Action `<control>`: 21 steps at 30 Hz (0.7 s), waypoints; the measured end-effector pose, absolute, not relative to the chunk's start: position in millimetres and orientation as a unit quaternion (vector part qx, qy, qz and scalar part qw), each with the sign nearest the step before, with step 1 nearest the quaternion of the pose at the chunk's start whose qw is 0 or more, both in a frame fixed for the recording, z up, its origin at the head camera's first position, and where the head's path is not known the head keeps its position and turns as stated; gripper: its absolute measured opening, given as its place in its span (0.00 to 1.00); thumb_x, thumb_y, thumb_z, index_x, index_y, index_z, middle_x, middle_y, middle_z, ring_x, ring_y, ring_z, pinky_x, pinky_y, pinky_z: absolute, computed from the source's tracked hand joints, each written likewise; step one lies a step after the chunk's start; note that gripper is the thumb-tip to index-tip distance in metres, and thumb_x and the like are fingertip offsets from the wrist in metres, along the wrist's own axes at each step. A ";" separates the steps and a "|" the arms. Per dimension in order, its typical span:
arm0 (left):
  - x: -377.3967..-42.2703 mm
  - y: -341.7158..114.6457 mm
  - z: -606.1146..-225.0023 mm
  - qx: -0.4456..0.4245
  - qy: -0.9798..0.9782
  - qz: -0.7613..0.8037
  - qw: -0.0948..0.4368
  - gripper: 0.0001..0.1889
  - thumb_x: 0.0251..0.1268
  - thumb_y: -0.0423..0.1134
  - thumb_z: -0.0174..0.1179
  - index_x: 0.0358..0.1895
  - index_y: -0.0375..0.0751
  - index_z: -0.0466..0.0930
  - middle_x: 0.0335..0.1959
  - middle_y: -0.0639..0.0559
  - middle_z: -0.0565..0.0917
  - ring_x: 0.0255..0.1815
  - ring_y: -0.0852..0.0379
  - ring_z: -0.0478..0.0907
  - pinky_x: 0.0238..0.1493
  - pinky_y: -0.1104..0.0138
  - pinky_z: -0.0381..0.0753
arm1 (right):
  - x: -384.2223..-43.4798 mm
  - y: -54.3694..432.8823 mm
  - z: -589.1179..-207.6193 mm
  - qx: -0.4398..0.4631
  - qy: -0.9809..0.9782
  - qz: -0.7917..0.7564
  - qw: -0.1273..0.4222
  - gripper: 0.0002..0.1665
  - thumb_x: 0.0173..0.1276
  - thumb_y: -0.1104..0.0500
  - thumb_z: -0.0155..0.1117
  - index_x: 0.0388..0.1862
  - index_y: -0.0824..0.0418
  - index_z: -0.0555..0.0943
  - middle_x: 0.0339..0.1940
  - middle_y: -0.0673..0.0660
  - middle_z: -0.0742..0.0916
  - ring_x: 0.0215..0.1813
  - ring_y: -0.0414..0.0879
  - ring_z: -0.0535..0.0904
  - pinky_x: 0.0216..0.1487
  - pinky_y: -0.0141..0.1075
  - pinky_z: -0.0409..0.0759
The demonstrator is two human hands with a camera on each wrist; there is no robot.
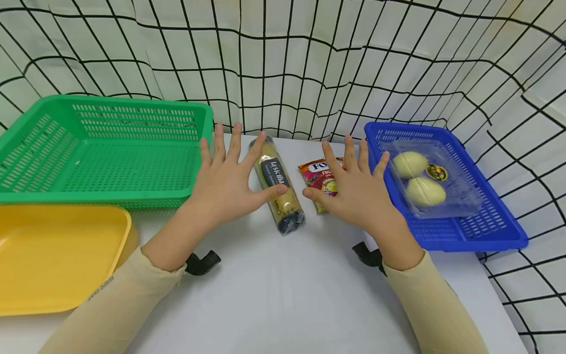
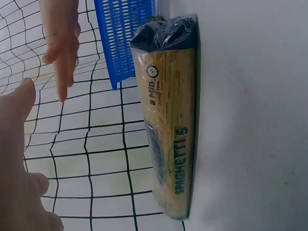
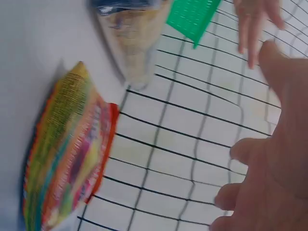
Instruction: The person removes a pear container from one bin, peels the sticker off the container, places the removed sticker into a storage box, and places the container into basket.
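Note:
A spaghetti packet (image 1: 276,184) (image 2: 168,125) lies lengthwise on the white table (image 1: 283,295). To its right lies a colourful fruit-candy bag (image 1: 319,178) (image 3: 67,159). My left hand (image 1: 230,179) hovers spread and open just left of the packet, thumb over its near end, holding nothing. My right hand (image 1: 358,189) hovers spread and open over the candy bag's right side, holding nothing. In the left wrist view my left-hand fingers (image 2: 19,144) show at the left edge. In the right wrist view the spaghetti packet (image 3: 130,33) is blurred at the top.
A green basket (image 1: 101,147) stands at the back left, a yellow tray (image 1: 53,255) in front of it. A blue basket (image 1: 468,231) at the right holds a clear pack (image 1: 433,177) with two pale round items. A gridded cloth (image 1: 309,59) walls the back and right.

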State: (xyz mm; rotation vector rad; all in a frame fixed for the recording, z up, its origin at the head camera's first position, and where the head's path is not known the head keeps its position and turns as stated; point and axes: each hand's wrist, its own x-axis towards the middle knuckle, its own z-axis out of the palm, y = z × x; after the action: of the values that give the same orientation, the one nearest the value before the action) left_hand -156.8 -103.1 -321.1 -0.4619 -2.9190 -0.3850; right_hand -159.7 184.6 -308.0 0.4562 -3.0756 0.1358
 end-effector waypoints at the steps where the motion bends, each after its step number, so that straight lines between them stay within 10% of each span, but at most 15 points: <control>1: -156.4 -103.1 -321.3 -0.155 -0.976 -0.132 0.078 0.60 0.63 0.92 0.37 0.90 0.66 0.30 0.89 0.40 0.26 0.84 0.37 0.08 0.82 0.34 0.20 | -157.3 187.4 -305.4 0.140 -0.989 0.049 0.015 0.64 0.70 0.09 0.38 0.92 0.37 0.33 0.91 0.64 0.36 0.88 0.68 0.22 0.75 0.74 0.14; 11: -159.7 -83.0 -312.5 -0.223 -0.957 -0.166 0.084 0.65 0.64 0.89 0.45 0.92 0.50 0.38 0.90 0.41 0.54 0.90 0.35 0.46 0.87 0.42 0.50 | -141.9 252.0 -273.0 0.065 -0.984 0.161 0.051 0.54 0.81 0.23 0.49 0.92 0.53 0.57 0.88 0.70 0.63 0.83 0.74 0.62 0.73 0.78 0.64; 16: -155.4 -49.6 -317.2 -0.279 -0.932 -0.193 0.129 0.57 0.68 0.81 0.57 0.85 0.40 0.65 0.69 0.44 0.85 0.68 0.41 0.83 0.59 0.49 0.87 | -136.0 297.8 -256.5 0.020 -0.975 0.216 0.050 0.44 0.84 0.30 0.50 0.81 0.59 0.75 0.73 0.70 0.82 0.69 0.72 0.77 0.61 0.73 0.74; 21: -150.3 -11.9 -323.2 -0.324 -0.911 -0.209 0.144 0.45 0.72 0.75 0.60 0.76 0.41 0.79 0.54 0.50 0.92 0.51 0.50 0.88 0.42 0.56 0.87 | -132.1 330.7 -238.9 -0.010 -0.960 0.268 0.077 0.38 0.87 0.35 0.51 0.77 0.63 0.79 0.66 0.69 0.85 0.68 0.68 0.77 0.58 0.63 0.75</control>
State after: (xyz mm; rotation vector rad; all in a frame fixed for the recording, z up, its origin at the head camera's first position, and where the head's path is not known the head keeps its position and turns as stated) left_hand -150.3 -11.9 -323.2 -0.9340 -2.6265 -0.6033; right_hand -132.1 330.7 -238.9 -0.0289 -2.8787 0.8019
